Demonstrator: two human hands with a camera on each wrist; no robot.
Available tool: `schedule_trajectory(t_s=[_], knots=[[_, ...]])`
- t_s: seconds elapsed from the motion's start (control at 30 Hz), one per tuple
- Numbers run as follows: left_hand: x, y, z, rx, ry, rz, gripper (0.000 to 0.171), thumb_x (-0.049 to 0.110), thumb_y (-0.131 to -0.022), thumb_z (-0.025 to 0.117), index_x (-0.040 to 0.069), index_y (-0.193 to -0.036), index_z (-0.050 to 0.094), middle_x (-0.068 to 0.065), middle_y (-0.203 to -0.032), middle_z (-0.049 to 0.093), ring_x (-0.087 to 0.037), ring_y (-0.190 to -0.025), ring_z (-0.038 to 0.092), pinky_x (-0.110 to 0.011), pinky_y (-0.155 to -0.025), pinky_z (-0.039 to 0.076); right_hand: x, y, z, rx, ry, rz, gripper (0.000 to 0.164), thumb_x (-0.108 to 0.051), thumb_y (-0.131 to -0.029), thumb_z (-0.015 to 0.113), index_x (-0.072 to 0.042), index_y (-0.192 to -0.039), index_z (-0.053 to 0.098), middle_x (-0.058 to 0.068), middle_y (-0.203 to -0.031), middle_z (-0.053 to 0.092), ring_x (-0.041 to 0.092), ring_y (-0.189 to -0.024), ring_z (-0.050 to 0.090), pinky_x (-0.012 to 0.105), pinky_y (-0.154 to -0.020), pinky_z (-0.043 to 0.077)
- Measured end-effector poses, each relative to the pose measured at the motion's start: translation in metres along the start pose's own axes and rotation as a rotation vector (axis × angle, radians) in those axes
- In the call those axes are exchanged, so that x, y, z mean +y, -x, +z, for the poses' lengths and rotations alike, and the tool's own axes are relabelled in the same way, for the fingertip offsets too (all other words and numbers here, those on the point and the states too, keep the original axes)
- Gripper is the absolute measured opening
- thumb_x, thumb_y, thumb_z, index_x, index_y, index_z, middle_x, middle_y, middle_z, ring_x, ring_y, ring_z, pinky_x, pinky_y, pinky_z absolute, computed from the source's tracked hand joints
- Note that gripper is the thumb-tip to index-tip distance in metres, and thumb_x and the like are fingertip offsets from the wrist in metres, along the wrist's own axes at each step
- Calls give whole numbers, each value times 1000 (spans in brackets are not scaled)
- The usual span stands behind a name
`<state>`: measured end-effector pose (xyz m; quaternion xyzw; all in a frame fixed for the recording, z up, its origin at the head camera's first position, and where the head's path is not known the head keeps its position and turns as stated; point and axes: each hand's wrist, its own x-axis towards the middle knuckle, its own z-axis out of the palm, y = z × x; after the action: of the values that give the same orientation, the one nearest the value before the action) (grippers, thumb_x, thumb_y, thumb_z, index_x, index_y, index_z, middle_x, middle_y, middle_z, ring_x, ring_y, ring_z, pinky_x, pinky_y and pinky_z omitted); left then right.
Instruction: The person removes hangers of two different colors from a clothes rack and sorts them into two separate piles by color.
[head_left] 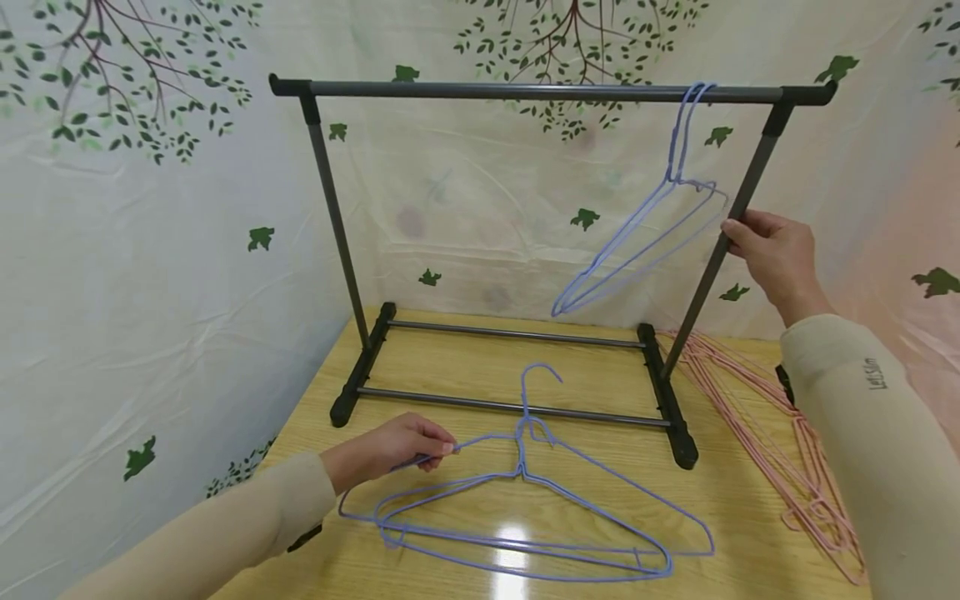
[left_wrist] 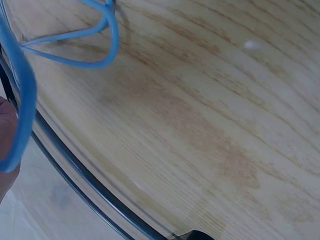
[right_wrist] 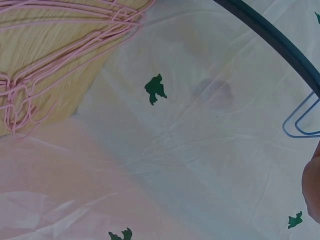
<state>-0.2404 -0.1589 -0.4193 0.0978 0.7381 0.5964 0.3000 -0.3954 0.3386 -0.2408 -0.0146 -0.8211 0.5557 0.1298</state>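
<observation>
My left hand (head_left: 401, 446) pinches the shoulder of a blue wire hanger (head_left: 630, 487), which is tilted up off the table with its hook pointing upward. More blue hangers (head_left: 592, 500) lie overlapped beneath it on the table. My right hand (head_left: 776, 254) grips the right post (head_left: 705, 283) of a dark garment rack, thumb in front. Close beside those fingers, a few blue hangers (head_left: 637, 221) hang from the rack's top bar (head_left: 487, 90). Only a sliver of the left hand (left_wrist: 6, 135) shows in the left wrist view, behind a blue hanger (left_wrist: 22, 110).
A pile of pink hangers (head_left: 765, 425) lies on the wooden table (head_left: 300, 533), right of the rack. The rack's base (head_left: 678, 433) has two crossbars low over the table. Leaf-patterned cloth (head_left: 187, 275) forms the backdrop behind and at the sides.
</observation>
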Motion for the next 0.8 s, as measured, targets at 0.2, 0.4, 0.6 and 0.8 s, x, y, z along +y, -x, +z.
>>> schedule_trajectory(t_s=[0.2,0.4,0.6,0.8], knots=[[-6,0,3,21,-14,-7,29,9,-97,63,-16,-111,65,-7,-79,64,-11,-69,57,-24,-64,50,1,-1,0,9,0,3,60,-37,-94,66,-8,-144,52,-10,-119,66,-7,-91,65,24,-101,42],[-18,-8,1,68,-103,-12,25,11,-95,66,-12,-106,70,-7,-75,66,-11,-66,57,-26,-62,49,4,-3,1,6,10,-2,60,-37,-94,66,-6,-144,52,-13,-113,66,-8,-89,65,21,-96,45],[-27,-17,2,93,-247,41,18,11,-93,68,-5,-98,75,-8,-75,69,-11,-67,56,-24,-61,45,3,-5,1,13,-8,2,60,-36,-94,67,-5,-144,52,-14,-108,67,-7,-88,65,19,-94,47],[-30,-20,6,102,-413,119,14,12,-91,71,-1,-92,77,-4,-80,71,-9,-69,56,-23,-63,48,1,-4,2,12,-20,-12,59,-34,-94,67,-4,-143,53,-14,-105,67,-6,-87,66,16,-89,48]])
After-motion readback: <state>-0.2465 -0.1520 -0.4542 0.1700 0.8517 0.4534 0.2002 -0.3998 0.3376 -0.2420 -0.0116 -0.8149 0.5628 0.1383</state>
